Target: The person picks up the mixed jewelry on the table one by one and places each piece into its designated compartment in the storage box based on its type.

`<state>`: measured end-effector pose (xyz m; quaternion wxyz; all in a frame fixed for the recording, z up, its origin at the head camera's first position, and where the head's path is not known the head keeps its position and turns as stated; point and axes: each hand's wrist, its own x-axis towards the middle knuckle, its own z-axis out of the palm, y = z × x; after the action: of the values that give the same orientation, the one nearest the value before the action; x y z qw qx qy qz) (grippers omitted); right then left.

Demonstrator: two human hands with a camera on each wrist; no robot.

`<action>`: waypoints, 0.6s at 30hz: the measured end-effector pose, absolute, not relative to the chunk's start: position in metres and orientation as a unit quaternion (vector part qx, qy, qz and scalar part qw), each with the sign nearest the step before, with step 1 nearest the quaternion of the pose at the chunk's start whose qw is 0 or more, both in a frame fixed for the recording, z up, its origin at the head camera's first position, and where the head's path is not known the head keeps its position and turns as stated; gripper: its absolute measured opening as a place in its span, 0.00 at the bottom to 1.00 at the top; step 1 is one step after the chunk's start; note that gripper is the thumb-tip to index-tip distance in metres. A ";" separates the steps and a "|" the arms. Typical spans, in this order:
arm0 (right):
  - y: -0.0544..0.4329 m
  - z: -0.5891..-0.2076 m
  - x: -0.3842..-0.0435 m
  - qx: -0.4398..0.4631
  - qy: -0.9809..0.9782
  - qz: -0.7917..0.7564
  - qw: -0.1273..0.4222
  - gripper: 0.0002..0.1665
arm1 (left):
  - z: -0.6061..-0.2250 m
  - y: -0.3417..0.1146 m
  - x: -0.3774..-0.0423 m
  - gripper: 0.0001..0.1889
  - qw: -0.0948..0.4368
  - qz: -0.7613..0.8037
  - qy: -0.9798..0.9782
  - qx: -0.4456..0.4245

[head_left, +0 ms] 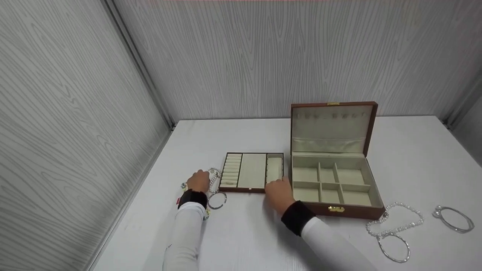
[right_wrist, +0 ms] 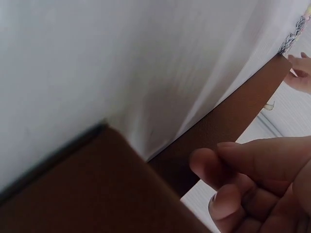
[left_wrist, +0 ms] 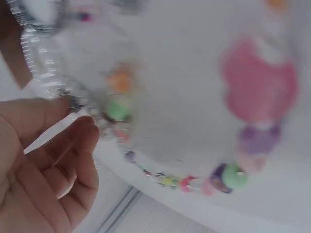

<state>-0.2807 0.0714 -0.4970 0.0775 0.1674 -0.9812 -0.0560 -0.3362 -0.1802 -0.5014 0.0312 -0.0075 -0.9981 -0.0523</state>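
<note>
"Grey-grained panels point(head_left: 241, 56) back our white table point(head_left: 241, 233). What are we holding?"

"Our left hand point(head_left: 199, 181) pinches a clear bead strand point(left_wrist: 46, 73), left of the compartment tray point(head_left: 253, 171). Our right hand point(head_left: 279, 194), loosely curled and empty, is at the tray's near right corner, beside the jewellery box point(head_left: 359, 211); whether it touches, we can't tell."

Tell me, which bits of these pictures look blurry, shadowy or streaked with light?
Left wrist view: the big pink bead is badly blurred, the left hand clearer; right wrist view: bright streaks cross the white table beside the brown tray, and the near box is dark; head view: fairly even light, with a soft shadow near the right hand.
</note>
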 end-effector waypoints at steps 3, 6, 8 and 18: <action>0.071 -0.497 -0.281 0.170 -0.981 -0.054 0.080 0.08 | -0.502 -0.181 -0.339 0.08 0.025 -0.060 -0.998 -0.011; 0.072 -0.496 -0.281 0.174 -0.980 -0.051 0.080 0.07 | -0.499 -0.182 -0.342 0.04 0.034 -0.076 -0.996 -0.014; 0.072 -0.496 -0.281 0.174 -0.980 -0.045 0.080 0.07 | -0.496 -0.182 -0.345 0.02 0.040 -0.091 -0.995 -0.014; 0.072 -0.496 -0.283 0.172 -0.982 -0.030 0.069 0.07 | -0.478 -0.166 -0.349 0.09 0.012 -0.245 -0.962 -0.120</action>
<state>-0.2827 0.0717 -0.4965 0.0690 0.1724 -0.9821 -0.0301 -0.3491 -0.1657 -0.4775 0.0119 -0.1197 -0.9621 -0.2448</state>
